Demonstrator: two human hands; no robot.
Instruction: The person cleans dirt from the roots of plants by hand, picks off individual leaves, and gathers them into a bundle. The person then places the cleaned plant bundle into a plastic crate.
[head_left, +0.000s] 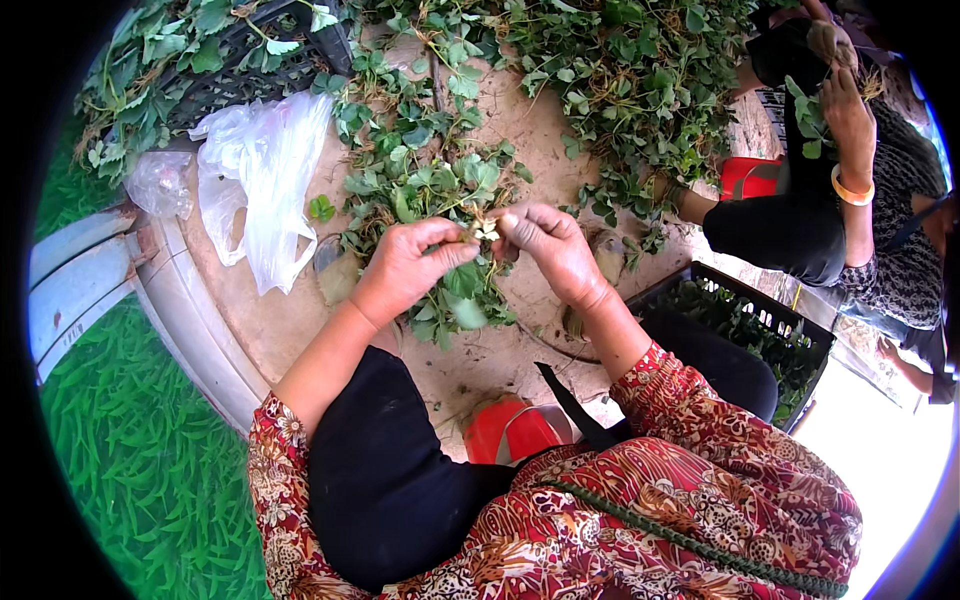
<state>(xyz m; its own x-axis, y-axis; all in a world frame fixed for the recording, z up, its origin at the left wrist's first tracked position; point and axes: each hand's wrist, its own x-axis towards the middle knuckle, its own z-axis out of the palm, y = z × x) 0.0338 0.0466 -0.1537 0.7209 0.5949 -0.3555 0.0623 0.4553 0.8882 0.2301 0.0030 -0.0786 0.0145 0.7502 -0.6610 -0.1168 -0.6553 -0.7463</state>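
Note:
In front of me, my left hand (415, 265) and my right hand (552, 250) meet over a heap of green leafy plants (430, 190). Between their fingertips is a small plant that looks like a strawberry seedling, its pale crown (485, 228) showing. My left thumb and forefinger pinch it from one side, and my right thumb and fingers grip it from the other. A blurred green leaf (466, 312) hangs just below; whether it belongs to this seedling I cannot tell.
A white plastic bag (265, 180) lies at the left, near a black crate (300, 40) under leaves. A larger plant pile (630, 90) spreads behind. Beside my right leg stands a black crate (815, 335) holding greens. At the right, another person (850, 130) holds a plant.

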